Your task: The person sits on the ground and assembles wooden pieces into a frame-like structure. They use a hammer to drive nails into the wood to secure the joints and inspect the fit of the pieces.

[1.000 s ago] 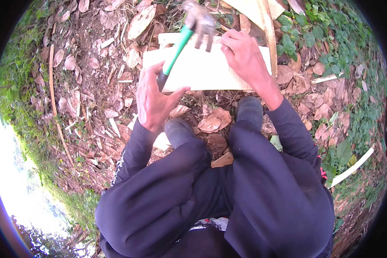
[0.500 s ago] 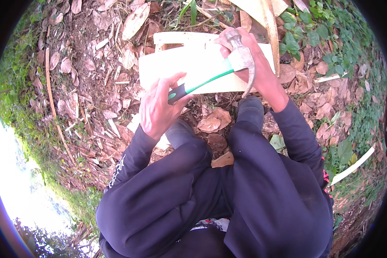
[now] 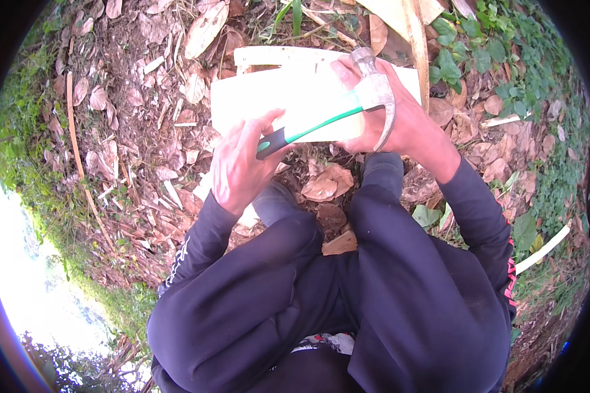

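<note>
A claw hammer (image 3: 331, 120) with a green and black handle lies slantwise above a pale wooden board (image 3: 242, 92), its metal head to the right. My left hand (image 3: 239, 160) is closed on the black end of the handle, thumb below and index finger stretched above. Behind the hammer head, my right hand (image 3: 413, 124) is over the right part of the board, its fingers spread apart and partly hidden by the head. Glare washes out the board's middle, so contact there is unclear.
Dry brown leaves (image 3: 328, 183) and wood chips cover the ground. A long wood strip (image 3: 418, 46) and another pale board (image 3: 393, 16) lie at the far right. Green plants (image 3: 478, 59) grow beyond. My shoes (image 3: 381, 171) stand just below the board.
My right hand has shifted toward me and slightly right, its fingers spreading near the board's near edge. The hammer head has moved a little right; my left hand has barely moved.
</note>
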Tool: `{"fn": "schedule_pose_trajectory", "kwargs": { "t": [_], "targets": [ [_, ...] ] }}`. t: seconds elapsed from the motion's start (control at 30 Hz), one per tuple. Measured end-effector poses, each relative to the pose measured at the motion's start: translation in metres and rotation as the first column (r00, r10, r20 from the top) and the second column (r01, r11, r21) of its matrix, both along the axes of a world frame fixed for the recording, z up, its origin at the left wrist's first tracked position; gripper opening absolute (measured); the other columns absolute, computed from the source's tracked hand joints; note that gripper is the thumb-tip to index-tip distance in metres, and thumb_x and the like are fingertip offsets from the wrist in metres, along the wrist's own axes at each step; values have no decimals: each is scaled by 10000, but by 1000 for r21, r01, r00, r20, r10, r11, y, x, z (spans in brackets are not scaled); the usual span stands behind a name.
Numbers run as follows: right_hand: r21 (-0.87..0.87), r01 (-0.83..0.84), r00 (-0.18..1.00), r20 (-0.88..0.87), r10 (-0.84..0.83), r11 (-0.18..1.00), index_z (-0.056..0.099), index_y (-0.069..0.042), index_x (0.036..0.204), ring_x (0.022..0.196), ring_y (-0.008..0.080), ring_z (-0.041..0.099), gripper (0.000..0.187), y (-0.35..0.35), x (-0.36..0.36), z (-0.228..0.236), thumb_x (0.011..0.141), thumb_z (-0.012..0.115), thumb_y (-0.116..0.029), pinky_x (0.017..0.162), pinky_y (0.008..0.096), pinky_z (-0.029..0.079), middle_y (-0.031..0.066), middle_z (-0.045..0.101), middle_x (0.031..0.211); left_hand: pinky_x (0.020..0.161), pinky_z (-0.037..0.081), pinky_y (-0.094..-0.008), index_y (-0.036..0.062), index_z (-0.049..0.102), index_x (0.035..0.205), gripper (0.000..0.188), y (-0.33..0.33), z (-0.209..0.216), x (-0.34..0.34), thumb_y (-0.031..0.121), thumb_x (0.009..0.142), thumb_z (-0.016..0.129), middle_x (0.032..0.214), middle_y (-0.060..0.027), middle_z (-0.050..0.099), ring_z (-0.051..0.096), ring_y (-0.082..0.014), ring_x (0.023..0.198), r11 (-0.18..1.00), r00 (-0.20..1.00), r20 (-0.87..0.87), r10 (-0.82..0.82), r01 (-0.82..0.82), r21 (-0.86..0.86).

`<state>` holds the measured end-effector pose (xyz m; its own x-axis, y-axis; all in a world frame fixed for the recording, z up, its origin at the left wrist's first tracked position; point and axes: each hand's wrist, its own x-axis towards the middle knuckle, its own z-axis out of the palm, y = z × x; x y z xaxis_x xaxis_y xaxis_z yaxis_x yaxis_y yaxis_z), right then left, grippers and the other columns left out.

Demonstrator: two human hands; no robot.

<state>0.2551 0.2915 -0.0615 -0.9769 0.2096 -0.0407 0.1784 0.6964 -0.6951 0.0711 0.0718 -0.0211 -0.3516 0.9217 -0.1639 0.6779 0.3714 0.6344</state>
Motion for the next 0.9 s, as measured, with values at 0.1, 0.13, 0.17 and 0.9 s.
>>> {"fn": "schedule_pose_trajectory", "kwargs": {
  "t": [0.1,0.13,0.17,0.9],
  "targets": [
    [109,0,999,-45,5,994,538,56,1351,1332,399,466,985,-5,-4,-1,583,928,-421,1177,479,343,240,523,1380,638,513,-319,40,634,1112,420,-3,2,-2,205,814,878,941,-60,703,607,-173,700,998,997,71,18,-23,65],
    [131,-10,1000,-13,12,991,534,62,1357,1334,393,468,996,-6,-7,0,572,934,-402,1178,473,347,236,524,1382,633,509,-316,32,636,1132,408,-5,2,-4,202,839,863,902,-62,691,598,-161,682,993,993,111,28,-40,112],
    [153,-12,1000,21,9,988,531,68,1364,1336,386,470,1007,-7,-9,4,561,940,-382,1179,466,350,232,526,1383,629,519,-326,24,633,1155,395,-5,11,-6,194,864,837,890,-84,695,633,-187,687,996,990,128,63,-70,50],
    [297,-18,1000,12,15,955,535,54,1376,1299,343,502,1030,-11,-7,1,559,948,-418,1152,443,381,180,549,1346,560,484,-447,-1,545,1158,205,-22,76,-6,173,1053,572,736,-188,620,633,-393,611,989,999,40,23,-17,-150]
  ]
}}
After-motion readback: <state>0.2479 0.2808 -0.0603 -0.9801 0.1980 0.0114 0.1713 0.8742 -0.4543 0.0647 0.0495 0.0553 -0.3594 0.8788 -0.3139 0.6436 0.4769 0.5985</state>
